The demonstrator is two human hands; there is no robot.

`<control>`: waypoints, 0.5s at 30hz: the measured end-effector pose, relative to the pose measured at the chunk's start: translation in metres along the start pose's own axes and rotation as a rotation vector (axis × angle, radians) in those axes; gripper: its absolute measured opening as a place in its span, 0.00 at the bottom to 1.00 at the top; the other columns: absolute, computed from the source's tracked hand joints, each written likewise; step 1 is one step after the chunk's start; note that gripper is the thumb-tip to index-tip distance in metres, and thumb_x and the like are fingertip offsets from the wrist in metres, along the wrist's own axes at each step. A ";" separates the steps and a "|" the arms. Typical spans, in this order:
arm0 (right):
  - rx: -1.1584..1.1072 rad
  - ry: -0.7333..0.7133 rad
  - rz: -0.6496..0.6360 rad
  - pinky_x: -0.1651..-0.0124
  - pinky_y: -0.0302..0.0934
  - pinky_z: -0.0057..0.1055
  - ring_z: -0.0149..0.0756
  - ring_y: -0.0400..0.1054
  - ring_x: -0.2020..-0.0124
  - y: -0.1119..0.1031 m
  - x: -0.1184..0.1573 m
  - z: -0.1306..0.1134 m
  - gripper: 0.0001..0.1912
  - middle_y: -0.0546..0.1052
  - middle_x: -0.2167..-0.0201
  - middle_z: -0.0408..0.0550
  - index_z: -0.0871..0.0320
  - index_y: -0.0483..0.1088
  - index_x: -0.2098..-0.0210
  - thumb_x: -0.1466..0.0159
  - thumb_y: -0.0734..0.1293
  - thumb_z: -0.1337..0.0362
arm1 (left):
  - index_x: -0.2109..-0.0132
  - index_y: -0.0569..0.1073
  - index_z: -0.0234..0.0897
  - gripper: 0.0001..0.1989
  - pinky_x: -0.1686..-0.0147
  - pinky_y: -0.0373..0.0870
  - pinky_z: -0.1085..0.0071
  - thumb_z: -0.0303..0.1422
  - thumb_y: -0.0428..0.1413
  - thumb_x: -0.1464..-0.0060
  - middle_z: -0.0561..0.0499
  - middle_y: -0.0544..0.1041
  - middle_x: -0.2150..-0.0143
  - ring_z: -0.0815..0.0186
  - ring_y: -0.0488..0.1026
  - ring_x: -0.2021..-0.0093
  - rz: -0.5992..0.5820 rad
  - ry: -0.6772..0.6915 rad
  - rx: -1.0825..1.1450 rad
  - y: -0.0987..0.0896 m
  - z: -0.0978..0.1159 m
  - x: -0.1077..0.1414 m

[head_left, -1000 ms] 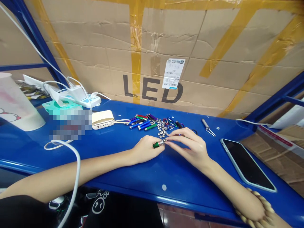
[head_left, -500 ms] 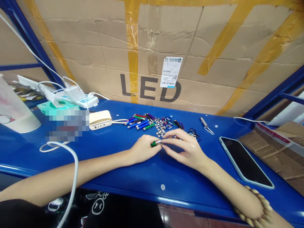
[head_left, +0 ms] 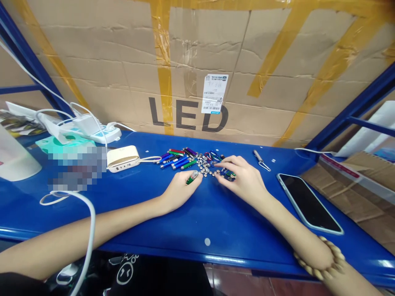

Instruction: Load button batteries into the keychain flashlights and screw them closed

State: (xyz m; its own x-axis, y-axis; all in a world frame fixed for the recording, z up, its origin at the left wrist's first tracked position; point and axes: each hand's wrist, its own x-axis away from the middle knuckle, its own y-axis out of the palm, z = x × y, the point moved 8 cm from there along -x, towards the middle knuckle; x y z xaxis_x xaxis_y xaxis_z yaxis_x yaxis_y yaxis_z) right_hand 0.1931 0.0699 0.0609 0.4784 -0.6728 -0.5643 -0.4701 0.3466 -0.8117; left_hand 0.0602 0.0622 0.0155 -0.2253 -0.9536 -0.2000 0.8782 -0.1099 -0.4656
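Observation:
In the head view my left hand point(head_left: 179, 188) is closed around a small green penlight tube point(head_left: 191, 177), its silvery end showing above the fist. My right hand point(head_left: 243, 176) reaches to the button cells point(head_left: 203, 169), thumb and fingers apart and curved over the pile's right side. Several cells lie close to its fingertips; whether one is touched I cannot make out. Small carabiner clips point(head_left: 212, 156) in several colours lie behind and partly under the right hand. Left of the cells is a heap of blue, green, red, purple and black penlight tubes point(head_left: 175, 159).
A cream power bank point(head_left: 123, 159) with a strap stands left of the heap. At right lie a phone point(head_left: 308, 203) and a silvery penlight with a clip point(head_left: 261, 159). A large cardboard box point(head_left: 123, 82) closes off the back. A white cable point(head_left: 91, 230) crosses my left forearm.
My right hand has moved from the tube's end to the button cells. My left hand still grips the green tube, which now tilts more upward. The camera view has shifted slightly.

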 end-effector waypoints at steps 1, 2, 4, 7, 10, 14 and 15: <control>0.052 -0.001 -0.066 0.61 0.64 0.36 0.41 0.66 0.60 0.007 0.000 0.003 0.10 0.73 0.62 0.49 0.56 0.73 0.62 0.42 0.65 0.61 | 0.78 0.54 0.36 0.17 0.77 0.50 0.75 0.39 0.43 0.44 0.58 0.54 0.80 0.73 0.52 0.78 -0.005 -0.008 0.022 0.001 -0.001 0.000; 0.087 -0.007 -0.124 0.60 0.63 0.38 0.42 0.66 0.59 0.015 0.001 0.005 0.10 0.73 0.61 0.50 0.56 0.73 0.62 0.42 0.65 0.61 | 0.78 0.54 0.36 0.17 0.78 0.50 0.75 0.39 0.43 0.44 0.58 0.54 0.80 0.73 0.52 0.78 -0.012 -0.016 0.043 0.002 -0.002 0.001; 0.122 -0.021 -0.197 0.59 0.62 0.40 0.44 0.65 0.57 0.026 0.003 0.008 0.10 0.72 0.59 0.51 0.55 0.74 0.61 0.42 0.65 0.61 | 0.77 0.53 0.37 0.17 0.79 0.50 0.75 0.40 0.43 0.44 0.58 0.53 0.80 0.74 0.51 0.79 -0.026 -0.019 0.078 0.003 -0.003 0.001; 0.127 -0.042 -0.227 0.58 0.61 0.41 0.44 0.63 0.55 0.033 0.004 0.009 0.10 0.72 0.57 0.50 0.53 0.74 0.60 0.40 0.64 0.61 | 0.78 0.53 0.37 0.18 0.79 0.50 0.75 0.41 0.43 0.44 0.58 0.52 0.80 0.74 0.51 0.79 -0.033 -0.007 0.082 0.004 -0.004 0.002; 0.113 -0.046 -0.231 0.57 0.60 0.40 0.43 0.63 0.55 0.033 0.004 0.008 0.09 0.72 0.57 0.50 0.53 0.74 0.63 0.40 0.64 0.61 | 0.78 0.54 0.37 0.18 0.79 0.50 0.75 0.41 0.43 0.44 0.58 0.53 0.81 0.74 0.51 0.79 -0.047 -0.002 0.055 0.005 -0.005 0.001; 0.099 -0.033 -0.238 0.57 0.60 0.40 0.43 0.63 0.56 0.031 0.003 0.008 0.08 0.72 0.58 0.50 0.55 0.75 0.66 0.40 0.64 0.62 | 0.78 0.54 0.37 0.18 0.79 0.51 0.75 0.41 0.42 0.44 0.57 0.53 0.81 0.73 0.52 0.79 -0.056 0.006 0.020 0.005 -0.002 0.001; 0.094 -0.030 -0.241 0.57 0.60 0.41 0.43 0.63 0.56 0.031 0.003 0.008 0.08 0.72 0.58 0.50 0.55 0.75 0.66 0.40 0.64 0.62 | 0.78 0.54 0.37 0.18 0.79 0.51 0.75 0.41 0.42 0.44 0.57 0.54 0.81 0.73 0.52 0.79 -0.058 0.011 0.003 0.005 0.000 0.001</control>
State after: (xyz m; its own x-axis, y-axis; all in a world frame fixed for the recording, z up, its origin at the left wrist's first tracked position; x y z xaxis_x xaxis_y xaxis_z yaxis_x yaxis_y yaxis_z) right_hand 0.1858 0.0838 0.0332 0.5904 -0.7243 -0.3562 -0.2699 0.2388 -0.9328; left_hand 0.0647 0.0605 0.0131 -0.2801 -0.9425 -0.1822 0.8648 -0.1653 -0.4742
